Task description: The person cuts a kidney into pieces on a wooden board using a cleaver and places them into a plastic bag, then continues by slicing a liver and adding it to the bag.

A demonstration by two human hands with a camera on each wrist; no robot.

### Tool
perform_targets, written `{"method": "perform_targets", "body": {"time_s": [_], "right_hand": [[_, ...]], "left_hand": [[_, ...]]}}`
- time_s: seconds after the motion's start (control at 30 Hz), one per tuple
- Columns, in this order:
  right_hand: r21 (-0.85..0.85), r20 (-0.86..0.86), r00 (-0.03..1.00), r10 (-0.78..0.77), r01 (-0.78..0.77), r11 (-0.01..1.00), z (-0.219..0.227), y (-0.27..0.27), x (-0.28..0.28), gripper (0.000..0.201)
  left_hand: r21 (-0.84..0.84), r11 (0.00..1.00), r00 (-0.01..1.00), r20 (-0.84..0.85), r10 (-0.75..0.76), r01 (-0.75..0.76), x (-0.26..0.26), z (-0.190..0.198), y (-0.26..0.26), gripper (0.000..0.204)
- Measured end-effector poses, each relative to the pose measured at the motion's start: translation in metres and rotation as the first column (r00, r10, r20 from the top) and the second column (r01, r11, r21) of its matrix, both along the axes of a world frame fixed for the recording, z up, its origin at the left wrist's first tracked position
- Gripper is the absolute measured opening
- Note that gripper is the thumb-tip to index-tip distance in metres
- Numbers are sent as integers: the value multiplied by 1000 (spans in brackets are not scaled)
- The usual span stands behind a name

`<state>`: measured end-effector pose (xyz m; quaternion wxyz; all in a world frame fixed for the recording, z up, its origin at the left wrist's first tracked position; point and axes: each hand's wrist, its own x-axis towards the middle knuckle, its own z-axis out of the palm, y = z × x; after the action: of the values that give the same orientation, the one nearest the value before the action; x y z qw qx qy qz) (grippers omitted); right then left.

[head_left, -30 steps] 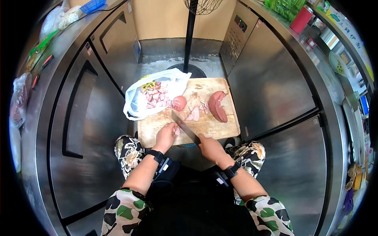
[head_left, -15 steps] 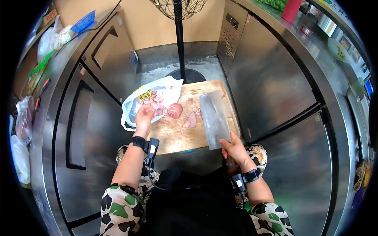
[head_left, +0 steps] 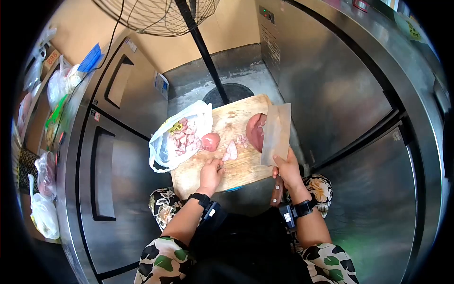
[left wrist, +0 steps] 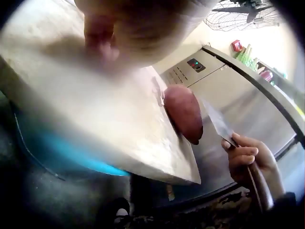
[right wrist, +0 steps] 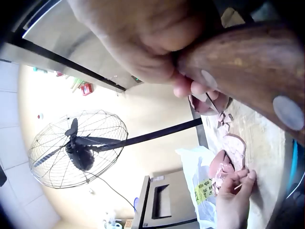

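My right hand (head_left: 287, 171) grips the cleaver (head_left: 278, 135) at its wooden handle, fingers near the blade's base. The broad blade is raised at the right of the cutting board (head_left: 194, 173) and overlaps a large dark-pink piece of meat (head_left: 254, 132) in the head view. My left hand (head_left: 211, 176) is low at the board's near side, thumb and fingers pinching a small pale sliver of meat (right wrist: 238, 187). Just beyond it lie a flat pink slice (head_left: 231, 151) and a round meat lump (head_left: 210, 142). Cut chunks (head_left: 184, 139) fill an open white plastic bag (head_left: 158, 154) on the left.
Steel cabinets (head_left: 125, 180) stand close on both sides, with bags and a blue basket (head_left: 90, 57) on the left counter. A fan's black pole (head_left: 205, 57) rises from its round base behind the board. My knees flank the board's near edge.
The left hand went from the board to the bag, then back to the board's near side. The right hand lifted the cleaver off the cutting spot to the right. The head view tilted.
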<state>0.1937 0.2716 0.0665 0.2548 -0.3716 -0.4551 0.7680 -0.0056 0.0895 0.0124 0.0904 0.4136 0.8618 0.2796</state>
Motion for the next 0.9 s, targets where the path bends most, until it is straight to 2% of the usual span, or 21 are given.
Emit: {"method": "perform_targets", "body": {"time_s": [0.1,0.2,0.27,0.33,0.37,0.47,0.5,0.6,0.7,0.8,0.9], "right_hand": [[-42,-81,996,-44,41,998,6,2,-1,27],[-45,-64,997,-44,41,998,5,3,-1,33],[-47,-61,996,-59,56,997,6,3,-1,32],[-73,-71,995,-77,71,995,6,4,-1,32],[-72,-66,994,-82,78,994,7,5,-2,33],[-73,-66,993,-96,91,993,8,5,-1,34],[-75,-76,992,-97,91,993,6,5,-1,34],[-46,-75,992,-104,100,994,3,4,-2,35],[-6,-27,995,-98,98,995,10,3,-4,35],[41,-14,995,-97,98,994,17,2,-5,35],[131,21,997,-76,73,989,13,-1,-3,33]], "left_hand": [[55,998,1000,3,1,-1,-9,-12,-1,15],[217,956,913,396,100,-199,-18,-19,9,13],[313,933,887,462,11,-175,-30,-20,26,15],[373,917,881,470,-58,-139,-22,17,64,19],[398,916,969,239,-57,-44,-31,2,75,24],[37,999,992,-125,3,2,-40,-34,74,34],[-83,995,999,-10,52,-53,-22,-8,74,40],[-127,991,995,-92,30,-42,-9,2,73,42],[-83,996,995,-100,11,-19,-14,0,72,43],[-25,999,982,187,31,-27,-25,-12,70,40],[156,987,891,451,-45,-29,-27,-14,51,36]]}}
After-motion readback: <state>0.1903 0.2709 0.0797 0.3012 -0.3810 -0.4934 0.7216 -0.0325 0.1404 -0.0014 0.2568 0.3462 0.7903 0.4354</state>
